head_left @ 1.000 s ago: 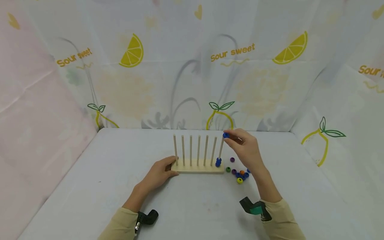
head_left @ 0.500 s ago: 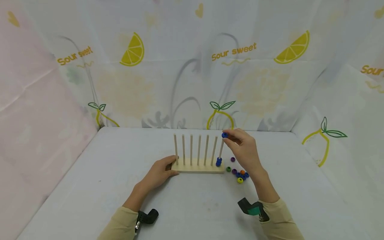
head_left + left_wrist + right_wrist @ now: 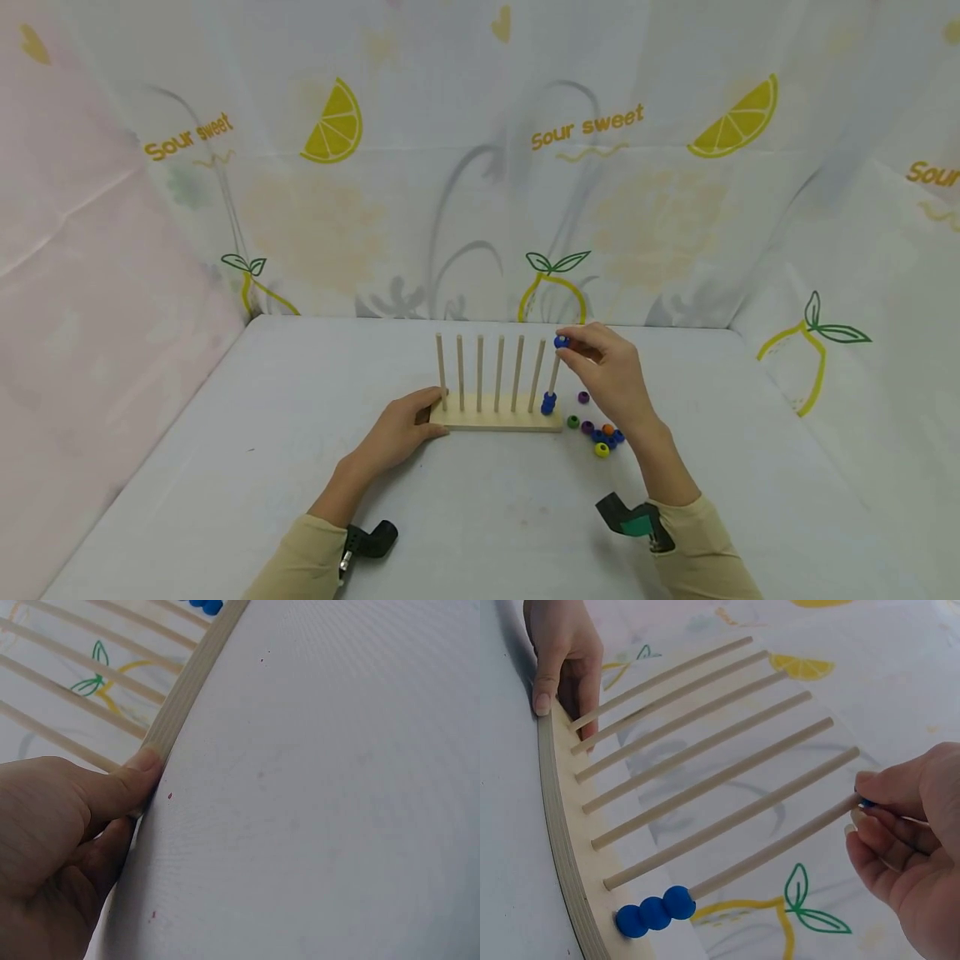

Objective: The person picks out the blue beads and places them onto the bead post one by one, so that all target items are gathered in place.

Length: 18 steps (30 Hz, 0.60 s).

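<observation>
A wooden peg rack [image 3: 495, 422] with a row of upright pegs stands on the table. My left hand [image 3: 399, 432] grips its left end, the thumb on the base's front edge in the left wrist view. Three blue beads [image 3: 655, 913] are stacked at the bottom of the rightmost peg [image 3: 772, 847]. At that peg's top, my right hand [image 3: 611, 371] pinches another blue bead [image 3: 561, 342] between thumb and fingers. The bead is around the peg's tip; in the right wrist view the fingers mostly hide it. The other pegs carry no beads.
Loose beads lie right of the rack: several blue ones [image 3: 598, 436], an orange bead [image 3: 608, 429], a yellow bead [image 3: 602, 450], a green bead [image 3: 573, 422] and purple beads [image 3: 583, 397]. A lemon-print cloth [image 3: 420, 208] hangs behind the white table [image 3: 480, 517].
My right hand has shifted slightly left and then a little down, bringing the blue bead from beside the peg's tip onto it. The left hand keeps its grip on the rack.
</observation>
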### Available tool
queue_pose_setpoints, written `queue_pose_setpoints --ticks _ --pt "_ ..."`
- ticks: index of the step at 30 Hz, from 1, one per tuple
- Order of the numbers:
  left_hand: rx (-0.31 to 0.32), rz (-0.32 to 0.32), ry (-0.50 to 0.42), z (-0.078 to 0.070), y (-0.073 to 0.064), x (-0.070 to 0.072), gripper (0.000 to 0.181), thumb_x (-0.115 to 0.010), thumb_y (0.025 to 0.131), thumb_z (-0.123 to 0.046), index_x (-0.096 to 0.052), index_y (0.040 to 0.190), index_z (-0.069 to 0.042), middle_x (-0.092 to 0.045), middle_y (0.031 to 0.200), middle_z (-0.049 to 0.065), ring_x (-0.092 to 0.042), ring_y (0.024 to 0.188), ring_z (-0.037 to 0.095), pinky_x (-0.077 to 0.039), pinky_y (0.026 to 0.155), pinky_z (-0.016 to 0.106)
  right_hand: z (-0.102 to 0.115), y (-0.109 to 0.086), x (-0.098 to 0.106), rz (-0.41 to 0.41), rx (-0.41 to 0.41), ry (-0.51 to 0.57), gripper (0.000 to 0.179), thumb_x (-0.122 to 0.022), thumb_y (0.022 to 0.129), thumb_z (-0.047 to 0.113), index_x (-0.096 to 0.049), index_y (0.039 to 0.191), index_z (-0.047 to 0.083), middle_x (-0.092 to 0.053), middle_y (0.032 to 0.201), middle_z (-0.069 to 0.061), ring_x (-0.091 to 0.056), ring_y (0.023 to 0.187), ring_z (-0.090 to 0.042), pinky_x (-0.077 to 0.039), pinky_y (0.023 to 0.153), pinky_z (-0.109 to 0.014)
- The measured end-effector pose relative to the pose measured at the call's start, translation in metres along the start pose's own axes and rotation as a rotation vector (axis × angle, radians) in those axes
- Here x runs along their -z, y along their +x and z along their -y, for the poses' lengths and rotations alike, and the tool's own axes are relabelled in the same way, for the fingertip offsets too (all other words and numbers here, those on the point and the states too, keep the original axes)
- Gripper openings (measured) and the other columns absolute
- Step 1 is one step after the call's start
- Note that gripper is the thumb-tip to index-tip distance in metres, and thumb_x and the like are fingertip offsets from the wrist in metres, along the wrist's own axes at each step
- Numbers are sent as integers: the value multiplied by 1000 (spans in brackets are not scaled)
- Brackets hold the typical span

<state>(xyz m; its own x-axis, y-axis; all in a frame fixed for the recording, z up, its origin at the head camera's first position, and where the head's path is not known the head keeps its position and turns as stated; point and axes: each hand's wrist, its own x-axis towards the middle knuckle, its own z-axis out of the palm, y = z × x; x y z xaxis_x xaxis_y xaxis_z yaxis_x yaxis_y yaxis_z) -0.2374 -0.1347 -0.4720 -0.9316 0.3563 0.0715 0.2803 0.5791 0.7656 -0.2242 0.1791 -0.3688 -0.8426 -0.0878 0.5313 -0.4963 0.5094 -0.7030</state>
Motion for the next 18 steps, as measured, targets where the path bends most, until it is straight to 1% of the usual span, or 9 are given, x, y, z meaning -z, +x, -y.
queue_pose_setpoints --ticks 5,9,18 --pt "16 0 2 -1 1 0 64 -75 88 -14 -50 146 -10 -51 150 9 -53 135 23 -47 109 39 -2 0 1 40 -7 -17 21 -73 89 3 -73 110 2 -69 96 -8 -60 85 -6 -52 76 -8" --pt "18 -3 -6 -1 0 0 64 -75 88 -13 -50 146 -9 -51 150 10 -52 136 24 -47 110 40 -5 0 1 61 -18 -38 19 -73 89 4 -74 108 4 -69 94 -6 -61 85 -9 -53 76 -9" --pt "16 -3 1 -1 0 0 64 -75 88 -14 -49 146 -9 -49 151 10 -51 137 25 -46 111 40 -7 -2 2 114 -66 -27 17 -72 89 3 -74 106 5 -69 94 -7 -63 86 -14 -54 78 -10"
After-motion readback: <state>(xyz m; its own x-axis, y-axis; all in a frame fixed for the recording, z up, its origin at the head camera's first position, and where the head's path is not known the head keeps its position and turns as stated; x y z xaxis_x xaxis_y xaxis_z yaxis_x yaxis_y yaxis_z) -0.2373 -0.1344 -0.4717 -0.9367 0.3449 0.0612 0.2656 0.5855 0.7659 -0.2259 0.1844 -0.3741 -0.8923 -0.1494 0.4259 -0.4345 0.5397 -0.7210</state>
